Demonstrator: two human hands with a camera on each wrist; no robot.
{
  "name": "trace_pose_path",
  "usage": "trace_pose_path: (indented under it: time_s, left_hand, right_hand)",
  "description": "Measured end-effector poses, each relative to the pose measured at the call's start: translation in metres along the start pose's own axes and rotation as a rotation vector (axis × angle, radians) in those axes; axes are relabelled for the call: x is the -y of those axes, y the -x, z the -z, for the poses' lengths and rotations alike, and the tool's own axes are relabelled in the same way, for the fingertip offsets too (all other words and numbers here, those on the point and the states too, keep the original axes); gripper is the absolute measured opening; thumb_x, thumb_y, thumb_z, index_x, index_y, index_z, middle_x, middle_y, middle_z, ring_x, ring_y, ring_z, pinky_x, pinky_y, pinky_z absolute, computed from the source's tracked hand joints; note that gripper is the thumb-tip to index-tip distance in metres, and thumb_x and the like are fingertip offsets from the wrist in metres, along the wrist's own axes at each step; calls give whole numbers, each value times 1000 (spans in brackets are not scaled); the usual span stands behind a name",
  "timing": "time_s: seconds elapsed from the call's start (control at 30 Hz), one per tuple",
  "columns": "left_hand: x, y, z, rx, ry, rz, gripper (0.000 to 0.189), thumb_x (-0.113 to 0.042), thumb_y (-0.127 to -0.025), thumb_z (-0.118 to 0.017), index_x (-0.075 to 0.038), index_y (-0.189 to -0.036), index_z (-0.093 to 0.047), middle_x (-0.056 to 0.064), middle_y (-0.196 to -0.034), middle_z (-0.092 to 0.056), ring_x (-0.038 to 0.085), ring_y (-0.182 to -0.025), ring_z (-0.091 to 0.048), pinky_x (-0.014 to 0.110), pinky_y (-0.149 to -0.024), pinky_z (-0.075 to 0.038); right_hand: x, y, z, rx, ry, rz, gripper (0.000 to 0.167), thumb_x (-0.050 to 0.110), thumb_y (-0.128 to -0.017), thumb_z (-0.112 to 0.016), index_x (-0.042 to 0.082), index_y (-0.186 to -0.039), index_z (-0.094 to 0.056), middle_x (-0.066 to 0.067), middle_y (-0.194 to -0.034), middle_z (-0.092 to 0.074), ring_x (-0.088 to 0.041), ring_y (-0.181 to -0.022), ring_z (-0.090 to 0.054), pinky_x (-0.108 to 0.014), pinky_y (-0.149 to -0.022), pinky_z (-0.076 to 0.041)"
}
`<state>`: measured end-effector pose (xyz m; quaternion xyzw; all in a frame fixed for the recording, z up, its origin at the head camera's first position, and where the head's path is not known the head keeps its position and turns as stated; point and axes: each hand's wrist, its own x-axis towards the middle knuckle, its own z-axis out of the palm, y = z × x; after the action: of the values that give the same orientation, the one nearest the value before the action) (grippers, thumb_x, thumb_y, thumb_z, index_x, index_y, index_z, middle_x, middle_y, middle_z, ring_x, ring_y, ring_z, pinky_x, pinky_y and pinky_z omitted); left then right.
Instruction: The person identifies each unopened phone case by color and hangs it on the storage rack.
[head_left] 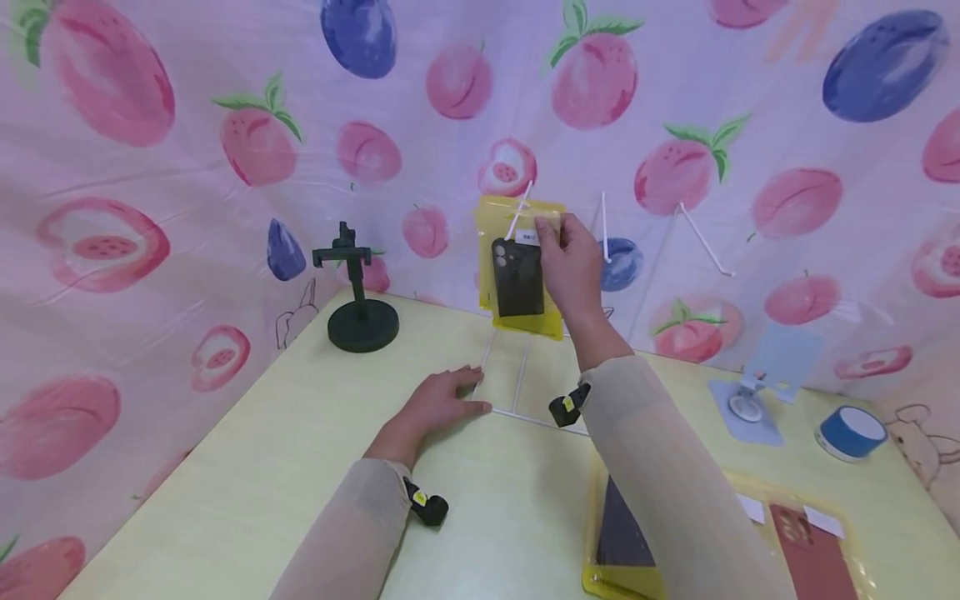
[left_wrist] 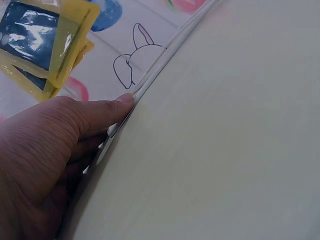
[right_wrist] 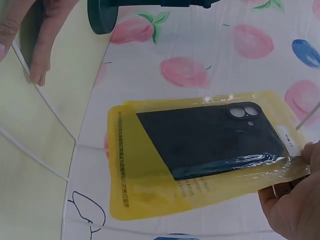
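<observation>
My right hand point(head_left: 572, 267) pinches the upper right edge of a yellow-edged clear bag point(right_wrist: 200, 155) with a black phone case point(head_left: 517, 279) inside. The bag is at the left hook point(head_left: 519, 208) of a white wire display rack, with another yellow bag behind it. Whether the hook passes through the front bag's hole, I cannot tell. My left hand point(head_left: 442, 404) rests at the front left corner of the rack's wire base point(head_left: 540, 422). Its thumb point(left_wrist: 117, 107) presses the front wire, while straight fingers touch the side wire in the right wrist view.
Two more white hooks point(head_left: 604, 225) stick out to the right. A black phone stand point(head_left: 360, 325) stands at the back left. Bagged phone cases, including a red one point(head_left: 813, 550), lie at the front right. Beyond them are a light blue stand point(head_left: 742, 408) and a blue round device point(head_left: 851, 433).
</observation>
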<state>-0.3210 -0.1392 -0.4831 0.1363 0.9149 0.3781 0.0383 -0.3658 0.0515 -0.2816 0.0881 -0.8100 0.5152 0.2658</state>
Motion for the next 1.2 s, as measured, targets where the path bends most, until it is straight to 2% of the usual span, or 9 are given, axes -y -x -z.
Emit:
trace_pose_path:
  time_s: [0.1,0.23,0.37,0.5,0.7,0.93,1.07,1.2]
  left_hand:
    - [1,0,0,1,-4,0,66,-44,-91,-72,-19,-149,-52,3,-158,-41,25,-148,-32,46,-121,-24]
    - [1,-1,-1,2,-14,9,66,-46,-91,-72,-20,-149,-52,2,-158,-41,24,-148,-32,46,-121,-24]
    - [1,0,0,4,-14,16,67,-46,-91,-72,-20,-149,-52,3,-158,-41,25,-148,-32,47,-121,-24]
    - [1,0,0,9,-16,18,67,-47,-91,-72,-21,-149,-51,3,-158,-41,25,-148,-33,47,-121,-24]
    - [2,-1,1,10,-9,10,67,-46,-91,-72,-20,-149,-52,2,-158,-42,25,-148,-33,47,-121,-25]
    - [1,-1,-3,8,-8,15,68,-46,-90,-72,-20,-149,-51,2,-158,-41,25,-148,-33,46,-121,-24]
    - [1,-1,-2,5,-25,16,68,-47,-90,-72,-21,-149,-51,2,-158,-41,25,-148,-33,47,-121,-24]
    - [0,-1,0,6,-34,13,68,-47,-90,-72,-20,-149,-51,3,-158,-41,25,-147,-34,46,-121,-25]
  right_hand:
    - [-5,-3,-1,-4,-41,-31,33,42,-101,-60,9,-98,-63,-4,-81,-58,-18,-74,-50,-29,-63,-41]
    - [-10,-3,0,4,-84,-71,30,38,-101,-61,8,-105,-65,-4,-97,-69,-16,-87,-58,-30,-77,-47]
    - [-16,-2,2,26,-55,-115,32,42,-100,-61,13,-113,-66,0,-109,-71,-15,-97,-62,-33,-88,-49]
    - [-21,-1,6,46,-27,-125,36,45,-100,-60,15,-118,-65,0,-114,-71,-16,-102,-62,-36,-92,-48]
    - [-29,4,13,33,28,-106,36,43,-100,-61,12,-118,-65,-4,-113,-71,-19,-104,-63,-37,-93,-50]
    - [-46,11,23,31,17,-93,32,40,-96,-67,13,-112,-72,-4,-103,-73,-17,-95,-64,-32,-82,-50]
    - [-53,14,28,36,27,-71,35,43,-92,-71,12,-107,-74,-5,-99,-73,-16,-91,-64,-30,-79,-51]
    - [-60,20,34,65,12,-84,41,49,-89,-73,11,-105,-73,-5,-97,-72,-17,-88,-63,-29,-77,-50]
